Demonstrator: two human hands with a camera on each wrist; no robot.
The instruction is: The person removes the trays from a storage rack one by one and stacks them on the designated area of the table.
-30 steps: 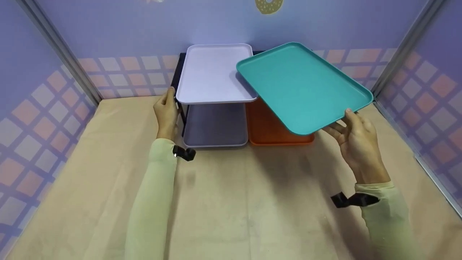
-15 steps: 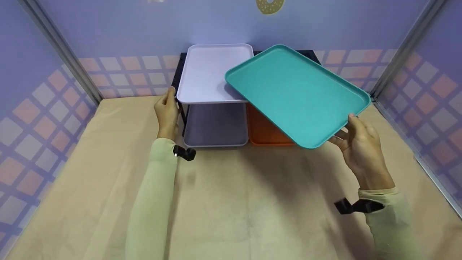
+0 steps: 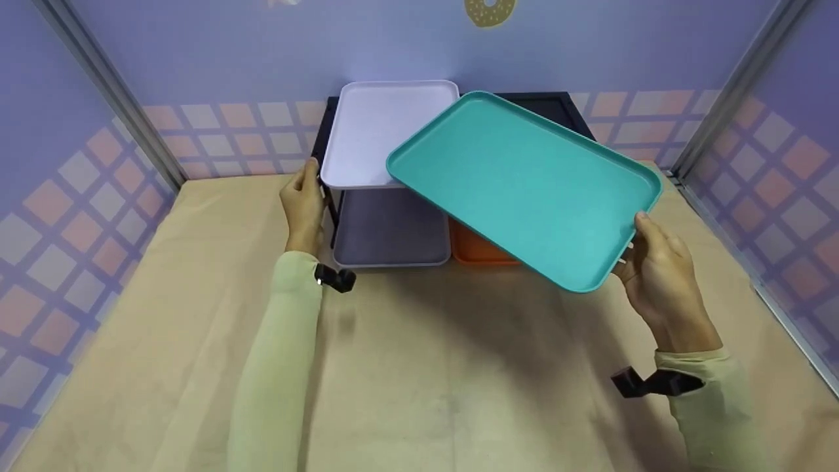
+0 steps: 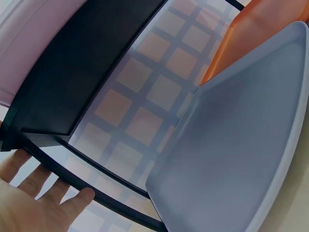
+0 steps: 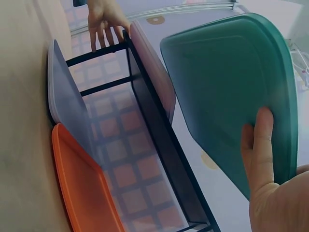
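Observation:
My right hand [image 3: 655, 262] pinches the near right corner of a teal tray [image 3: 524, 190], thumb [image 5: 263, 145] on top and fingers beneath. The teal tray [image 5: 231, 96] hangs tilted in the air before a black two-level rack [image 3: 557, 105], overlapping its front. A pale lilac tray [image 3: 380, 131] lies on the rack's upper left shelf. Below it sits a grey tray [image 3: 390, 229], and an orange tray [image 3: 478, 252] lies beside that, partly hidden by the teal one. My left hand [image 3: 303, 203] rests on the rack's left front post, fingers [image 4: 34, 203] straight against a black bar [image 4: 106, 198].
The rack stands at the back of a tan paper-covered table [image 3: 426, 367], against a lilac checked wall [image 3: 229, 137]. Metal corner posts [image 3: 105, 92] rise on both sides. The rack's upper right shelf [image 3: 550, 105] shows bare black.
The teal tray has shifted left and down toward me, uncovering the rack's upper right shelf. My right hand came nearer with it. The left hand has stayed put.

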